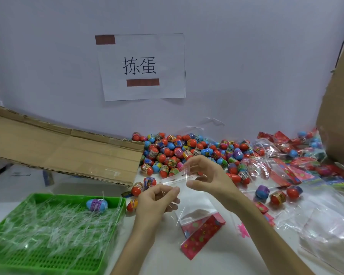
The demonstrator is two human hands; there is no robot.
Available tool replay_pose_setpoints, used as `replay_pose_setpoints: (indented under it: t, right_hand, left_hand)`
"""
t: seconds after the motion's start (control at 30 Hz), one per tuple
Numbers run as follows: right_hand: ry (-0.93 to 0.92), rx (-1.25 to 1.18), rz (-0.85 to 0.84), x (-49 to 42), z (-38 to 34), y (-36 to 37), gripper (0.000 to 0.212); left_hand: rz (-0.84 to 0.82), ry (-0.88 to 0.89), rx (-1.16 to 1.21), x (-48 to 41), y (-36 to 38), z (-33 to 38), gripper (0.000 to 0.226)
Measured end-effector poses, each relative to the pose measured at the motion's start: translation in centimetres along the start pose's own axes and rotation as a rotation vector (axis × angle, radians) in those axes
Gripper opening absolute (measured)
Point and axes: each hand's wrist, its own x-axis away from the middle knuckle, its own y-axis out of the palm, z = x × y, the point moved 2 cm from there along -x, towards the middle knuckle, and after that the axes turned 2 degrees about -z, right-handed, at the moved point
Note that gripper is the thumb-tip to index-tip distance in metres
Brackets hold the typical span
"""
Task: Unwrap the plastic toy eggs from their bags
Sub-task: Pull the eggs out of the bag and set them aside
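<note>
White surface (216, 253): flattened cardboard (64, 149) at far left, heap of toy eggs (187, 153) along the far edge, green tray (54, 235) of clear plastic strips at near-left corner with one blue egg (97, 205) inside. Above the middle, left hand (154, 203) and right hand (204, 175) both pinch a clear bag (184, 195), its red card header (202, 233) hanging lowest; loose bags (326, 225) at right.

Tray (111, 201) lies left, egg pile (187, 151) behind, bags (326, 225) right.
</note>
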Motion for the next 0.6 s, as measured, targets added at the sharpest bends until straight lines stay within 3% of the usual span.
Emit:
replay_pose_setpoints:
  t: [0.17, 0.43, 0.53, 0.6]
  right_hand:
    - [0.003, -0.079, -0.077, 0.02, 0.04, -0.45, 0.019]
    - [0.114, 0.067, -0.338, 0.29, 0.52, 0.05, 0.004]
    - [0.105, 0.050, -0.285, 0.16, 0.69, -0.20, 0.007]
    - [0.080, -0.047, -0.203, -0.03, 0.75, -0.54, 0.008]
  left_hand:
    - [-0.069, -0.053, 0.107, 0.07, 0.22, 0.17, 0.024]
    - [-0.155, -0.178, 0.157, 0.33, 0.05, -0.09, 0.044]
    - [-0.224, -0.245, 0.256, 0.54, 0.48, 0.14, 0.047]
    - [-0.311, -0.272, 0.348, 0.75, 0.53, 0.48, 0.061]
